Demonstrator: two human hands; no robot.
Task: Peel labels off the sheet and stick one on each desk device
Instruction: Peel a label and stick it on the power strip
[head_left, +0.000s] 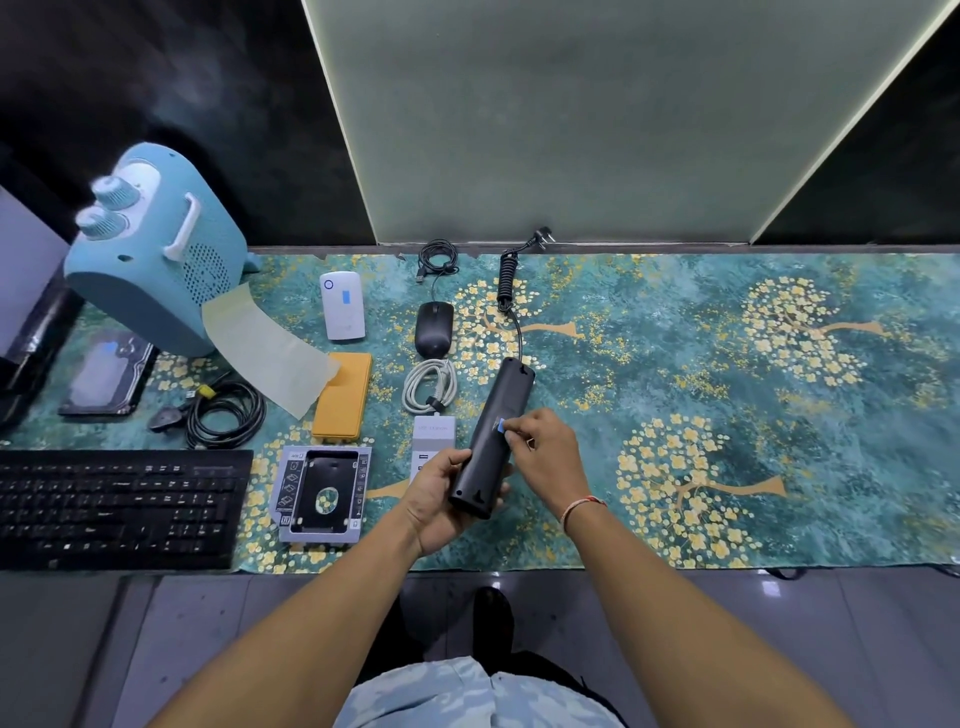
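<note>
A: Head view. Left hand (441, 499) wraps the near end of the long black plastic power strip (491, 441), tilted up off the tabletop. Right hand (543, 452) pinches a small blue label (500, 425) against the strip's right edge, mid-length.

B: Advice?

A: Keep the strip braced, lay one label edge first, then rub flat along the body; the curved side could lift a corner.

B: Label sheet?

A: Translucent yellowish backing sheet (270, 348), left-centre, draped from the pale blue heater (156, 249) onto an orange flat case (343, 397).

B: Surface, room?

A: Teal floral mat (727, 415) over the tabletop. Dark wall and a frosted panel (597, 119) behind, glossy tile floor near.
</note>
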